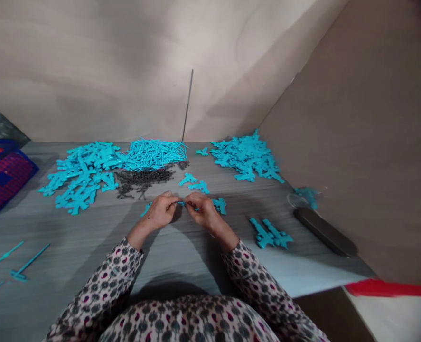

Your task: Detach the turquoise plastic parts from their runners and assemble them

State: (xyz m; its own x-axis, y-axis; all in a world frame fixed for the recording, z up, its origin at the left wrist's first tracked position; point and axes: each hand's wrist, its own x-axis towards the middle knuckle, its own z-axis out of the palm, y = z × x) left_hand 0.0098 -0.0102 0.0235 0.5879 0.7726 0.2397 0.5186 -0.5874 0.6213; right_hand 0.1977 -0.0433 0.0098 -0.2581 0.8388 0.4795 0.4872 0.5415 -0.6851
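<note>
Currently left hand (160, 210) and right hand (203, 210) pinch a slim turquoise plastic-looking piece (181, 203), long axis left to right between fingertips.

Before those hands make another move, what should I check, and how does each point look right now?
1. Left hand pinching the small blue piece: ok.
2. Right hand at that piece's other end: ok.
3. Whole piece in plain sight: not ok, fingers cover its ends.
4. Anything else hidden in the fingers: cannot tell.
5. Dark pin pile within view: ok, just beyond the left hand.
6. Long dark case apart from both hands: ok.
</note>
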